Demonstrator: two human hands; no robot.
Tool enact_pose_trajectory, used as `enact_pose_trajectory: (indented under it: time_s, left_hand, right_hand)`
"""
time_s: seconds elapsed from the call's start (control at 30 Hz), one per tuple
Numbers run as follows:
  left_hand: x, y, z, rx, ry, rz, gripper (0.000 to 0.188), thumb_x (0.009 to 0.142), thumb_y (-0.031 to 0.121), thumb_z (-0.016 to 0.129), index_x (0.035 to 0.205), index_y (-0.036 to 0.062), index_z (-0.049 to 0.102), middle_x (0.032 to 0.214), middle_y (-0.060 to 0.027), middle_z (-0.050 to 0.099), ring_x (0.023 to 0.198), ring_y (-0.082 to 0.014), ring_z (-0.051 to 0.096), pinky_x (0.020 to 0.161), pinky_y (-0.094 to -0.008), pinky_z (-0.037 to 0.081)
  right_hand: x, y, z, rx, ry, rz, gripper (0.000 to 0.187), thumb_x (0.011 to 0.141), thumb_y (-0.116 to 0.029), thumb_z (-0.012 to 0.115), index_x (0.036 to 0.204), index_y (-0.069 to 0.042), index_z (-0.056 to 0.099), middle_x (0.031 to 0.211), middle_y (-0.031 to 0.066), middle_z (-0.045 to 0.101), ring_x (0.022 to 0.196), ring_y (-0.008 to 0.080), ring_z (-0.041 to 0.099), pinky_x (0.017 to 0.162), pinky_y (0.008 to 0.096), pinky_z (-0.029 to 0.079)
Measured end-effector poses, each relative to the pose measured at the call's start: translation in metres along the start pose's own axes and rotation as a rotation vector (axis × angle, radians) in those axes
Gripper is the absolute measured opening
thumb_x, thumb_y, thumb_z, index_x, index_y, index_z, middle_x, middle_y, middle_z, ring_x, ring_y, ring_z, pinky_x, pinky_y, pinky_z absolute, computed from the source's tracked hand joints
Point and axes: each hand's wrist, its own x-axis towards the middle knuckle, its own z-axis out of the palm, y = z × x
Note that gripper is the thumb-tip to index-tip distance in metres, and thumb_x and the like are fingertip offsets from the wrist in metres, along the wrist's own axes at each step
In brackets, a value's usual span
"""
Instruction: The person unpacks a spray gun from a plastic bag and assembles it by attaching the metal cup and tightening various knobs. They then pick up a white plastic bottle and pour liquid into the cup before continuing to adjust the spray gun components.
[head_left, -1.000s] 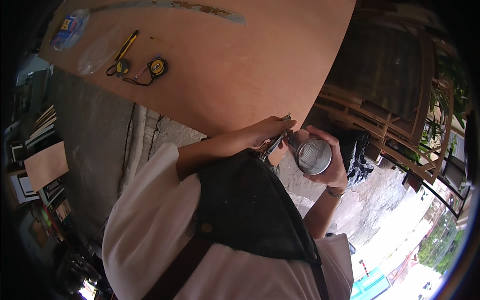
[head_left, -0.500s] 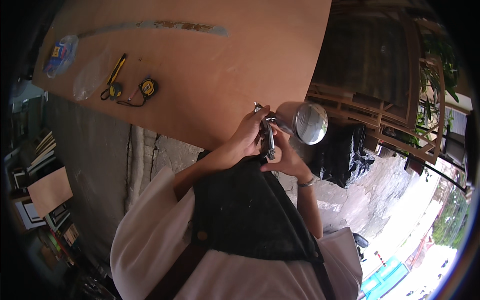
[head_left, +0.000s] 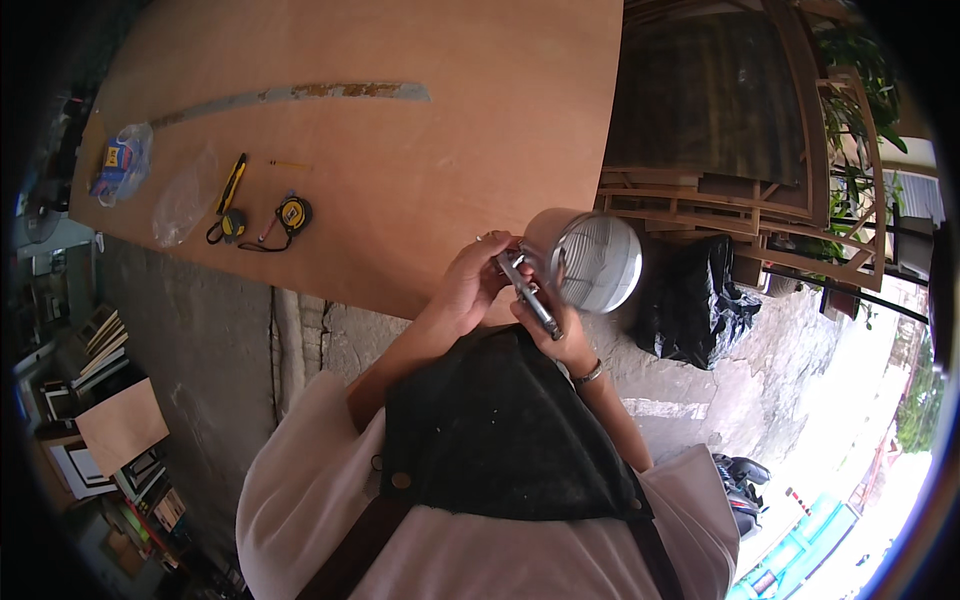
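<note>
While both hands are busy with one metal tool (head_left: 533,296), shaped like a spray gun, they are at the near right corner of the surface (head_left: 480,160). The left hand (head_left: 474,284) has its fingers wrapped around the tool's upper end. The right hand (head_left: 566,338) grips the tool lower down, its fingers partly hidden behind the metal; a silvery band (head_left: 590,372) circles that wrist. The tool's round silver cup (head_left: 602,264) tilts out past the surface's right edge, its shiny end turned toward the person.

A dark apron (head_left: 500,430) covers the person's chest, on the near side of the surface.

On the surface, left of its middle, lie a large tape measure (head_left: 294,213) with a black strap and a smaller tape measure (head_left: 232,223). A yellow and black cutter (head_left: 232,180) is just behind the smaller one. Toward the surface's left edge sit a clear plastic bag (head_left: 185,205) and a blue package (head_left: 116,165) in clear wrapping. A long grey strip (head_left: 345,91) with rusty patches runs across its left half, farther back.

Right of the surface are wooden frames (head_left: 710,212) and, on the floor, a crumpled black bag (head_left: 700,310).
</note>
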Motion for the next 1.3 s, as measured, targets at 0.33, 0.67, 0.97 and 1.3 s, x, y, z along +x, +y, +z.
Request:
enact_pose_trajectory:
  time_s: [0.33, 0.67, 0.97, 1.3]
  left_hand:
    - [0.006, 0.045, -0.012, 0.532, -0.182, -0.132, 0.011, 0.093, 0.014, 0.066, 0.101, 0.0067, 0.065, 0.096, -0.0020, 0.067, 0.089, -0.0114, 0.063, 0.081, -0.0274, 0.051]
    - [0.022, 0.063, -0.010, 0.786, -0.467, -0.092, 0.050, 0.081, 0.025, 0.081, 0.121, 0.0068, 0.058, 0.107, -0.0084, 0.069, 0.091, -0.0164, 0.067, 0.073, -0.0271, 0.051]
    - [0.031, 0.044, -0.016, 0.782, -0.265, -0.179, 0.071, 0.071, 0.021, 0.088, 0.130, 0.0077, 0.052, 0.099, -0.0013, 0.063, 0.093, -0.0120, 0.063, 0.075, -0.0268, 0.053]
    - [0.027, 0.033, -0.007, 0.793, -0.296, -0.123, 0.080, 0.070, 0.017, 0.090, 0.136, 0.0079, 0.045, 0.105, -0.0017, 0.061, 0.095, -0.0116, 0.061, 0.080, -0.0271, 0.054]
  right_hand:
    - [0.015, -0.043, -0.025, 0.079, -0.024, -0.060, 0.033, 0.088, -0.019, 0.074, 0.110, 0.001, 0.063, 0.085, 0.0167, 0.069, 0.072, 0.0298, 0.069, 0.069, 0.0340, 0.052]
    - [0.012, -0.063, -0.032, 0.104, -0.102, 0.031, 0.028, 0.093, -0.019, 0.068, 0.110, 0.002, 0.063, 0.084, 0.0179, 0.070, 0.078, 0.0311, 0.070, 0.071, 0.0367, 0.052]
    - [0.009, -0.067, -0.025, 0.073, -0.128, 0.157, 0.028, 0.092, -0.021, 0.068, 0.109, 0.002, 0.064, 0.085, 0.0194, 0.070, 0.079, 0.0333, 0.070, 0.071, 0.0381, 0.052]
    - [0.004, -0.053, -0.021, 0.067, -0.076, 0.002, 0.033, 0.094, -0.020, 0.068, 0.117, 0.002, 0.063, 0.074, 0.0149, 0.065, 0.065, 0.0187, 0.063, 0.064, 0.0330, 0.049]
